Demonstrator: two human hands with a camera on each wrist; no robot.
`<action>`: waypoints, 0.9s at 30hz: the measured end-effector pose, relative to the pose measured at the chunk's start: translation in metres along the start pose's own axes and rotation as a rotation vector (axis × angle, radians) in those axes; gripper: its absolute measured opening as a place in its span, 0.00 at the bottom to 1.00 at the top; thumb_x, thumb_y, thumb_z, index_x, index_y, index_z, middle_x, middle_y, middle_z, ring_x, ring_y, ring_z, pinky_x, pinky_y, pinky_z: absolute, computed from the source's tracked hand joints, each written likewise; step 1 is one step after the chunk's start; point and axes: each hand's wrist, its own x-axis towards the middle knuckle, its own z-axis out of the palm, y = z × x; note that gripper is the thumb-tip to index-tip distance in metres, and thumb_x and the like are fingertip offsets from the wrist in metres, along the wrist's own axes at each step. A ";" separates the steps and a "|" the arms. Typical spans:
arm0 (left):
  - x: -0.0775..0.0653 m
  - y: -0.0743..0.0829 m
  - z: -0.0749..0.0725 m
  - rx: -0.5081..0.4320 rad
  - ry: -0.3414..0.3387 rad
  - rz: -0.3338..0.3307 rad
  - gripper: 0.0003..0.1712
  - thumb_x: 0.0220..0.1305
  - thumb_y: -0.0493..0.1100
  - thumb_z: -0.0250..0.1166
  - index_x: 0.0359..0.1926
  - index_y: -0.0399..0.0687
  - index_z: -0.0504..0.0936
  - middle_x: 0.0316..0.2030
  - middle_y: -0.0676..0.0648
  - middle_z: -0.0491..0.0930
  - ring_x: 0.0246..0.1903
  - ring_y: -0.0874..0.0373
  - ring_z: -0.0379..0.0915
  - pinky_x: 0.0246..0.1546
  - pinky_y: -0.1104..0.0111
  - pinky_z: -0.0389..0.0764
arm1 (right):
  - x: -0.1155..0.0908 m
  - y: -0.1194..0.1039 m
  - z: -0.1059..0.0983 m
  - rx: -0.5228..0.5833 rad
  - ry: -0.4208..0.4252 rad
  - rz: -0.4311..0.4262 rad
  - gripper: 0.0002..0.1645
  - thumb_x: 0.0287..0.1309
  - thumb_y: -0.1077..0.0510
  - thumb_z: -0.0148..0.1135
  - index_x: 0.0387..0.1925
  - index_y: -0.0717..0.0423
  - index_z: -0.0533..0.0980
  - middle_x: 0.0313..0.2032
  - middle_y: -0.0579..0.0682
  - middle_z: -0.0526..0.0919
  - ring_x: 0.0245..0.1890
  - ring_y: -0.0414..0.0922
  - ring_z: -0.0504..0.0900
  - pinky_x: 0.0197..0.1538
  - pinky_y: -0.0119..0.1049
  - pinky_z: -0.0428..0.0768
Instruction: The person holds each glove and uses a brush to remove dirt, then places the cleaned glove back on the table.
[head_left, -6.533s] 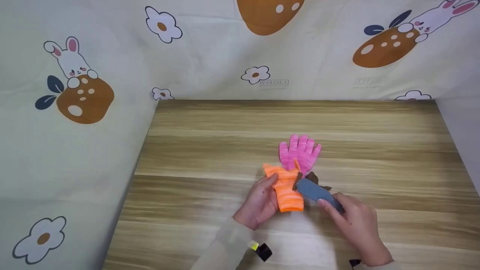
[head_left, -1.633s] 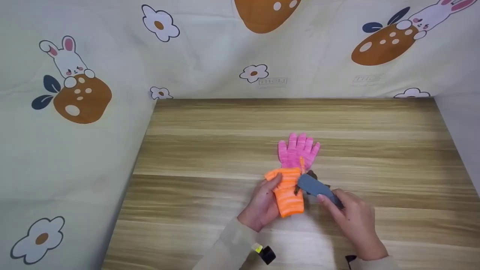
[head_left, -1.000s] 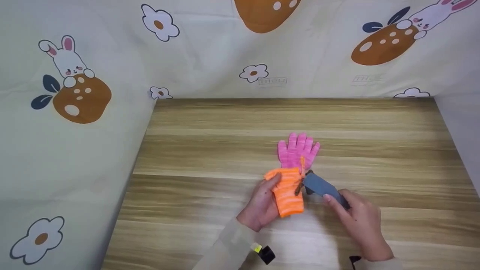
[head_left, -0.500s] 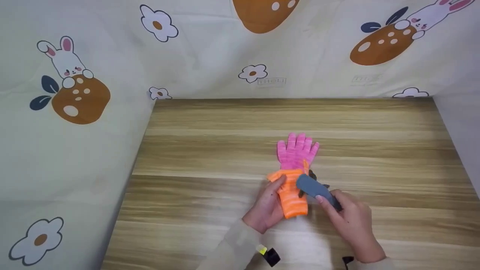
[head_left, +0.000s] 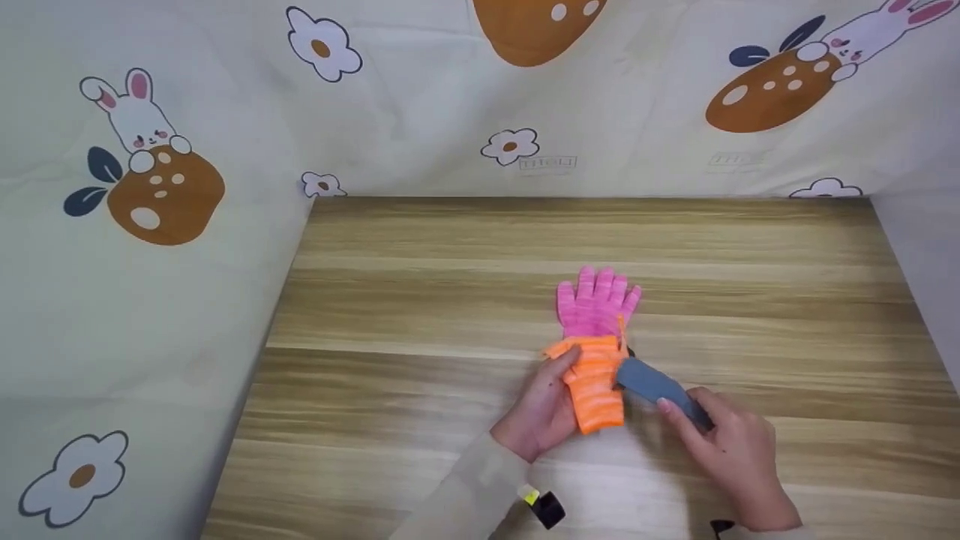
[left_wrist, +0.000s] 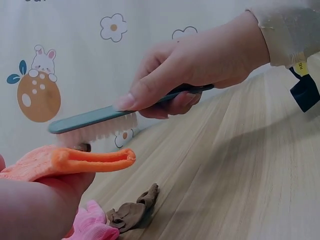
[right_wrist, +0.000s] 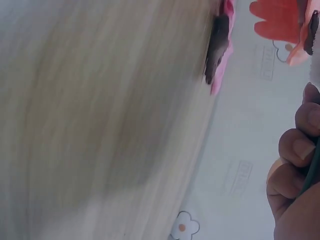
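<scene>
My left hand holds an orange striped knit glove above the table, thumb on top, cuff toward me. A brush with a blue-grey back is gripped in my right hand, its head at the glove's right side. In the left wrist view, pale bristles point down over the glove, close to a small dark brown bit. Beyond lies a pink knit glove, fingers spread, its lower part hidden by the orange one. A brown clay-like lump sits beside the pink glove.
The wood-grain table spreads out around both hands. Behind and at the sides hangs a pale cloth printed with rabbits and flowers. Black wrist gear dangles near the left sleeve.
The brush has gone back and forth over the orange glove's right part and is now farther right. My left hand and the glove have shifted slightly right. The pink glove stays put.
</scene>
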 end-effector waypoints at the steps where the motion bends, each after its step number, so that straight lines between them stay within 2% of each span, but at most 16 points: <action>1: 0.000 0.000 0.000 0.007 0.001 0.003 0.29 0.78 0.51 0.48 0.72 0.41 0.62 0.62 0.44 0.75 0.59 0.55 0.74 0.69 0.56 0.71 | 0.000 0.002 -0.001 -0.001 -0.005 0.011 0.18 0.56 0.43 0.72 0.30 0.54 0.84 0.17 0.42 0.69 0.18 0.38 0.62 0.24 0.28 0.55; 6: 0.001 -0.001 -0.003 0.011 -0.012 0.010 0.29 0.78 0.51 0.49 0.72 0.41 0.62 0.61 0.45 0.75 0.58 0.55 0.75 0.66 0.58 0.74 | -0.001 0.007 -0.004 -0.020 -0.043 0.079 0.23 0.60 0.39 0.68 0.33 0.56 0.84 0.18 0.44 0.71 0.18 0.40 0.63 0.24 0.29 0.54; 9: 0.001 0.000 -0.005 -0.004 -0.029 -0.002 0.28 0.79 0.51 0.47 0.71 0.41 0.63 0.57 0.46 0.77 0.53 0.56 0.75 0.59 0.61 0.77 | -0.001 0.009 -0.004 -0.013 -0.032 0.108 0.23 0.60 0.39 0.67 0.34 0.57 0.84 0.18 0.45 0.74 0.17 0.40 0.63 0.23 0.29 0.54; 13: 0.001 0.002 -0.006 -0.010 -0.043 -0.008 0.27 0.78 0.51 0.47 0.69 0.41 0.64 0.52 0.48 0.76 0.47 0.57 0.74 0.50 0.64 0.79 | -0.002 0.009 -0.005 0.016 -0.003 0.112 0.20 0.60 0.42 0.68 0.33 0.56 0.84 0.16 0.44 0.72 0.16 0.38 0.61 0.22 0.30 0.54; 15: 0.001 0.002 -0.006 -0.007 -0.046 -0.010 0.27 0.78 0.51 0.47 0.69 0.42 0.64 0.53 0.48 0.76 0.48 0.57 0.74 0.50 0.64 0.79 | -0.002 0.009 -0.004 0.023 -0.005 0.113 0.20 0.61 0.42 0.68 0.32 0.56 0.84 0.15 0.43 0.69 0.16 0.38 0.61 0.22 0.30 0.54; 19: -0.001 0.003 -0.009 0.035 -0.031 0.016 0.28 0.77 0.50 0.49 0.70 0.42 0.64 0.56 0.46 0.77 0.52 0.55 0.75 0.54 0.62 0.80 | -0.001 0.005 -0.002 0.033 -0.032 0.133 0.22 0.62 0.40 0.66 0.32 0.56 0.83 0.16 0.44 0.71 0.17 0.40 0.63 0.23 0.30 0.56; 27: -0.002 0.006 -0.016 0.107 0.100 0.075 0.30 0.76 0.47 0.54 0.73 0.42 0.63 0.63 0.42 0.75 0.60 0.52 0.75 0.65 0.56 0.76 | 0.003 -0.004 0.006 0.053 -0.137 0.174 0.27 0.65 0.35 0.61 0.38 0.56 0.84 0.23 0.48 0.79 0.21 0.43 0.68 0.26 0.31 0.60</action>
